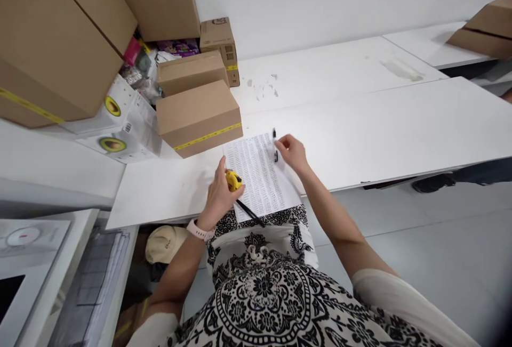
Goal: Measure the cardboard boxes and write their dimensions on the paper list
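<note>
My left hand [222,193] is wrapped round a yellow and black tape measure [233,180], whose black strap [248,211] hangs down toward my lap. Beneath it lies a printed sheet [260,182] covered in rows of small text, at the front edge of the white table. My right hand [292,151] is closed, thumb and fingertips pinched at the middle of a pen [274,134] with dark ends, over the sheet's right edge. Just beyond my left hand sits a closed cardboard box [200,115] with yellow tape along its side.
More cardboard boxes [168,6] and white cartons with avocado pictures [114,142] crowd the left side. The white tabletop [360,118] stretches right, toward another box [488,22]. A beige cap [166,244] lies below the table, near a white appliance [28,261].
</note>
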Tool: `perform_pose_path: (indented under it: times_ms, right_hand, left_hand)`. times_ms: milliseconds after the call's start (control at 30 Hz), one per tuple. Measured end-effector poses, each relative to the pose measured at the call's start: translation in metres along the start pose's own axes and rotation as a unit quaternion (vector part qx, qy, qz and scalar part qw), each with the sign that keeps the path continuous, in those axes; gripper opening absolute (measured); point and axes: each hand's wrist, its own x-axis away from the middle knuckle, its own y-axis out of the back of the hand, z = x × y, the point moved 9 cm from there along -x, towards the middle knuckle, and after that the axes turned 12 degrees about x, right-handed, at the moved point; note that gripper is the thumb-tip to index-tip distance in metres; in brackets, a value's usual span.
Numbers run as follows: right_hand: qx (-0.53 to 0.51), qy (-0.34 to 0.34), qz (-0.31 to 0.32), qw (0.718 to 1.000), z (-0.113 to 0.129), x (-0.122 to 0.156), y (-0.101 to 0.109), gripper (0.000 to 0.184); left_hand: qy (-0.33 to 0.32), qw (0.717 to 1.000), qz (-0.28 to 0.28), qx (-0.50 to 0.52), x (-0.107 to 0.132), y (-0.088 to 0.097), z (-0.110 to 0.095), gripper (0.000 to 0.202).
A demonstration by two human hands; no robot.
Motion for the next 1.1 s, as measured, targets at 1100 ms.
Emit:
perform_pose_path:
  times_ms: [1100]
  right_hand:
    - [-0.267,0.002,0.032,0.963,-0.034,-0.056,-0.043,0.043]
  left_hand:
    - [-0.238,0.943,0.138,-0.187,-0.113,-0.128,-0.008,0.038]
